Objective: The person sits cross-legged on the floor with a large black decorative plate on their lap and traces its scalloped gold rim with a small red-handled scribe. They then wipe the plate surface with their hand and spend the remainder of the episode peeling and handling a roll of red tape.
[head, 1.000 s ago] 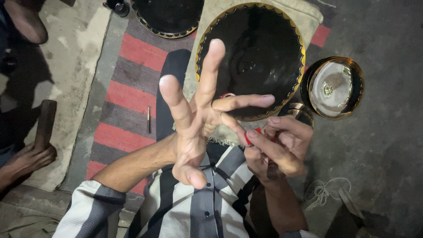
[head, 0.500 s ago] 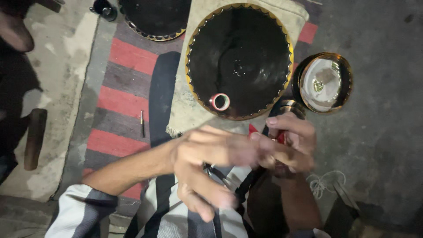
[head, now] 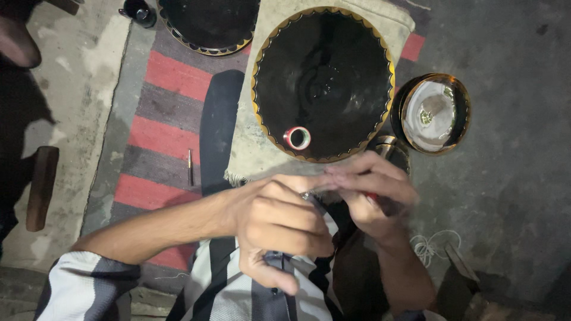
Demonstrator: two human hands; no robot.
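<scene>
The small thing pinched between the two hands is mostly hidden: only a sliver of red [head: 373, 195] shows under the fingers of the right hand [head: 372, 199], with a tiny pale glint just left of it where the fingertips of both hands meet, and its shape cannot be made out. The right hand curls over it, fingers blurred, apparently gripping it; the left hand [head: 279, 223] is loosely clenched, its index finger and thumb reaching across to touch the same spot (whether it grips the red thing too or only presses on it cannot be told). Both hands hover above the lap of a black-and-white striped shirt [head: 238, 297], whose lower part is cut off by the frame edge. Just beyond the fingertips lies a large round black plate [head: 324, 65] with a scalloped gold rim, resting on a beige cloth [head: 250, 148]; a small red-and-green roll of tape [head: 297, 138] sits on the plate near its closest edge. To the right stands a gold-rimmed bowl [head: 464, 110] with a pale inside. A second dark plate [head: 208, 24] is cut off at the top, on a red-and-grey striped mat [head: 160, 77].
</scene>
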